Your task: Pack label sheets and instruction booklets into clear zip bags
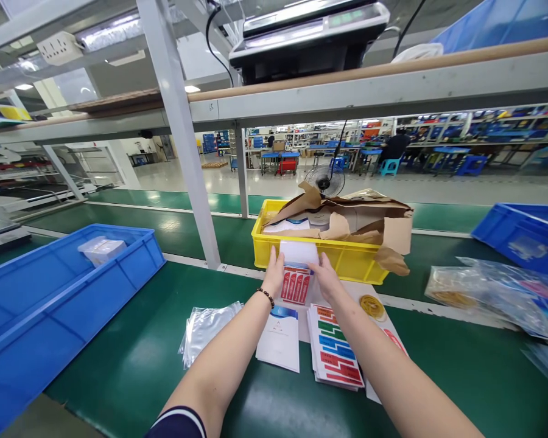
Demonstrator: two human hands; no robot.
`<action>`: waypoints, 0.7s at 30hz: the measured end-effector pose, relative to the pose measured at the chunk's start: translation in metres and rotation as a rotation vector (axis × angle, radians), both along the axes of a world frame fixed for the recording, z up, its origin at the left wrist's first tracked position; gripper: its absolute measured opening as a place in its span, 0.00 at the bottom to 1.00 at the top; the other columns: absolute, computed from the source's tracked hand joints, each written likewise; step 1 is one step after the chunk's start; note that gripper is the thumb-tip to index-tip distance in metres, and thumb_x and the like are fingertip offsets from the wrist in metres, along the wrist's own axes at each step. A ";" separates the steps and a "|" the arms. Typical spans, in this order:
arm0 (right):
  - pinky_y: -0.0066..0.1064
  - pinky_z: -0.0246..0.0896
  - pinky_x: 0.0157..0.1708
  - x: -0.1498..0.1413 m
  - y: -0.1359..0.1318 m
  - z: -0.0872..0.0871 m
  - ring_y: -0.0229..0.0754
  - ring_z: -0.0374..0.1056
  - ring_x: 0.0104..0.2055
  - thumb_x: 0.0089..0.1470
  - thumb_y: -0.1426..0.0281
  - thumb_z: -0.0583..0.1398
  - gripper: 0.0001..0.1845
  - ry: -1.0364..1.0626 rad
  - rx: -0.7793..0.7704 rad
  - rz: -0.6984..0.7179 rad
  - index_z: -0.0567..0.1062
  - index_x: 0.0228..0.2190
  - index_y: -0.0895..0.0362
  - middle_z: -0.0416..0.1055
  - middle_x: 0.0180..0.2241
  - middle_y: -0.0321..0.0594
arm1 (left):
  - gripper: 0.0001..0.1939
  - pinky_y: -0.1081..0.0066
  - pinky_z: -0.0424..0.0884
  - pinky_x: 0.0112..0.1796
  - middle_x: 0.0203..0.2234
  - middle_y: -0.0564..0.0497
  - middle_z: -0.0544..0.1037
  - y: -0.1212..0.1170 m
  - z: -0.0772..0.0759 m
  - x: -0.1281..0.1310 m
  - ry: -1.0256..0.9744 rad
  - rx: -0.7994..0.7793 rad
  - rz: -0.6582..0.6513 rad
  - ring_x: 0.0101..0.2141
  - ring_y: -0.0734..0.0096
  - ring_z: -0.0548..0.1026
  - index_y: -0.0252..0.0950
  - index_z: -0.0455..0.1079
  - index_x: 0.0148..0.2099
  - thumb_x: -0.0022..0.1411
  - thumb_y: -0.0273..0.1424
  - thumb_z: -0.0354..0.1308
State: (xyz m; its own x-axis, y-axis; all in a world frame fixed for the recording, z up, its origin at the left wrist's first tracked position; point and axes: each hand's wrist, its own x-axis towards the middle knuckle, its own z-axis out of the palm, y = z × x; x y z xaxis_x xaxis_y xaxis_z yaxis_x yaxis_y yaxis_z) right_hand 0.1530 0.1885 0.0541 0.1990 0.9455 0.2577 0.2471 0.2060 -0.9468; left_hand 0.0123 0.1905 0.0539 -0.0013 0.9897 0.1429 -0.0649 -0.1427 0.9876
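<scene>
My left hand (pixel 273 274) and my right hand (pixel 327 277) grip a small white stack of paper (pixel 298 252) from its two sides, in front of the yellow crate. Just below it lies a sheet of red stickers (pixel 295 287), partly covered. White booklets (pixel 278 342) with a blue top edge lie under my left forearm. Beside my right forearm is a pile of sticker sheets (pixel 334 347) in red, green and blue. Clear plastic bags (pixel 205 331) are left of my left forearm. A bundle of yellow rubber bands (pixel 371 306) rests on paper to the right.
The yellow crate (pixel 319 252) holds torn brown paper (pixel 342 225) and white papers. A blue bin (pixel 73 292) with a white wrapped pack stands left; another blue bin (pixel 525 234) is right, near plastic bags (pixel 497 292). A metal post (pixel 182 134) and overhead shelf (pixel 369 91) frame the bench.
</scene>
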 end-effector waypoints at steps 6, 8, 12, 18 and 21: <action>0.41 0.47 0.54 0.025 -0.061 0.019 0.48 0.46 0.58 0.46 0.60 0.57 0.36 0.062 -0.091 -0.030 0.52 0.55 0.56 0.49 0.57 0.48 | 0.31 0.70 0.46 0.55 0.59 0.48 0.45 -0.036 0.011 -0.048 0.053 0.042 0.091 0.58 0.70 0.46 0.37 0.40 0.61 0.59 0.45 0.39; 0.41 0.50 0.53 0.028 -0.093 0.019 0.47 0.51 0.56 0.46 0.60 0.57 0.31 0.057 -0.071 -0.011 0.58 0.51 0.55 0.55 0.55 0.47 | 0.30 0.69 0.49 0.54 0.58 0.47 0.51 -0.056 0.008 -0.065 0.088 0.050 0.115 0.57 0.68 0.50 0.38 0.42 0.60 0.59 0.43 0.43; 0.40 0.60 0.45 0.025 -0.155 0.004 0.47 0.64 0.46 0.49 0.61 0.55 0.17 -0.092 -0.013 0.065 0.67 0.40 0.56 0.68 0.43 0.45 | 0.20 0.71 0.58 0.48 0.50 0.47 0.64 -0.103 -0.007 -0.097 0.512 0.139 0.160 0.50 0.70 0.62 0.37 0.55 0.53 0.58 0.35 0.44; 0.35 0.63 0.36 0.016 -0.200 -0.041 0.45 0.68 0.36 0.52 0.65 0.51 0.10 -0.433 0.144 0.137 0.71 0.31 0.55 0.72 0.32 0.41 | 0.13 0.68 0.61 0.34 0.24 0.49 0.71 -0.149 -0.034 -0.138 0.869 -0.020 0.183 0.30 0.66 0.69 0.36 0.65 0.29 0.56 0.37 0.44; 0.35 0.63 0.36 0.016 -0.201 -0.055 0.45 0.68 0.36 0.52 0.67 0.51 0.10 -0.517 0.203 0.193 0.71 0.33 0.54 0.73 0.34 0.41 | 0.10 0.67 0.60 0.32 0.18 0.50 0.69 -0.156 -0.047 -0.152 1.002 -0.144 0.185 0.27 0.65 0.68 0.36 0.62 0.23 0.50 0.37 0.52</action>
